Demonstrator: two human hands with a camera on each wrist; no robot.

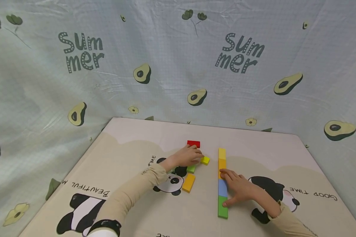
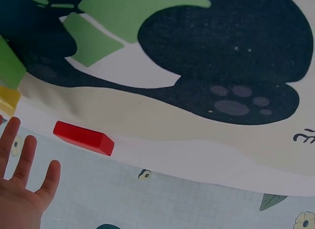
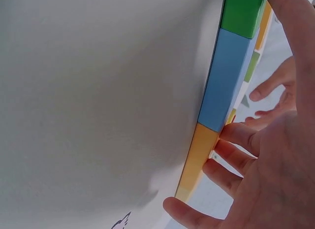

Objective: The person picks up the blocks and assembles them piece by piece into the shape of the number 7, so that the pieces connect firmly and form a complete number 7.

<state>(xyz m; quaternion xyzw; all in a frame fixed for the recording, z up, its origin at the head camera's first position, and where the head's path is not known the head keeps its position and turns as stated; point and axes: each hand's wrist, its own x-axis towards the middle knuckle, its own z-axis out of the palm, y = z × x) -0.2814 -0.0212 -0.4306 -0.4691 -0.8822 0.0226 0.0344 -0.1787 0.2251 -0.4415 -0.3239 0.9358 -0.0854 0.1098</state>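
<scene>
A straight row of blocks runs away from me on the table: a green block [image 1: 222, 212] nearest, then a blue block [image 1: 222, 188], orange [image 1: 222, 163] and a yellow block [image 1: 222, 153] at the far end. Along its right side lies my right hand [image 1: 241, 187], thumb at the green block and fingertips touching the orange part. My left hand [image 1: 187, 156] reaches over the loose blocks, fingers extended, fingertips right at a small yellow block [image 1: 205, 160]. Partly under that hand shows a light green block [image 1: 191, 169]. Just beyond it lies a red block [image 2: 81, 137].
A loose orange block [image 1: 188, 183] lies nearer me, left of the row. Panda drawings and lettering cover the pale tabletop [image 1: 166, 131]. Behind the table's far edge hangs a curtain [image 1: 172, 49] printed with avocados. A dark band [image 1: 106, 224] circles the left forearm.
</scene>
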